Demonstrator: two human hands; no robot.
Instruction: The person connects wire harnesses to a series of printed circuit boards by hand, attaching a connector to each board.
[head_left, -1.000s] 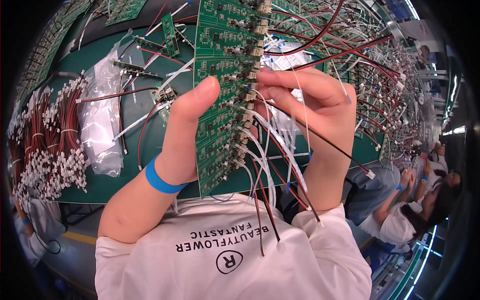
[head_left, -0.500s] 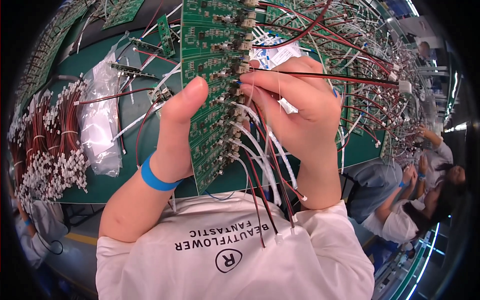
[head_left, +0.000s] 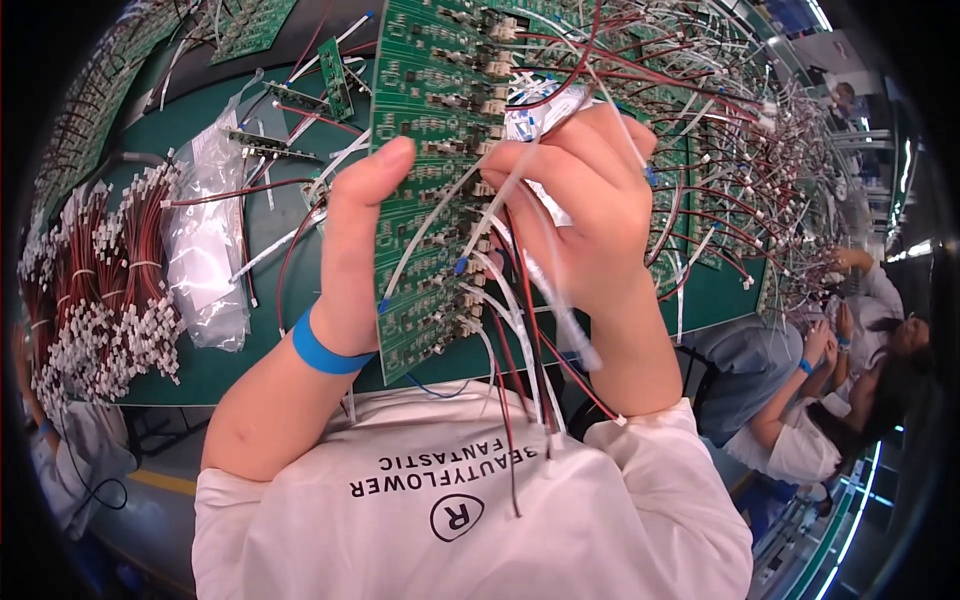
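Note:
My left hand [head_left: 352,235], with a blue wristband, grips a tall green circuit board panel [head_left: 430,110] held upright on edge. Its thumb lies along the panel's face and its other fingers are hidden behind. At the panel's right edge runs a row of cream connectors, several with white flat cables [head_left: 515,315] and red-and-black wires [head_left: 508,420] hanging toward my shirt. My right hand [head_left: 600,200] is closed in a pinch beside that edge. From its fingertips, thin white flat cables with blue ends [head_left: 461,266] slant down across the panel's face.
Bundled red-and-black wires [head_left: 105,300] with white plugs lie on the green table [head_left: 215,385] at left, beside a clear plastic bag [head_left: 205,250]. Small circuit boards [head_left: 337,80] lie behind. More wired panels [head_left: 700,130] fill the right side. Co-workers [head_left: 800,420] sit at far right.
My right fingertips have drawn slightly down and left along the connector edge. White flat cables with blue ends now hang from them across the panel. The panel has tilted slightly.

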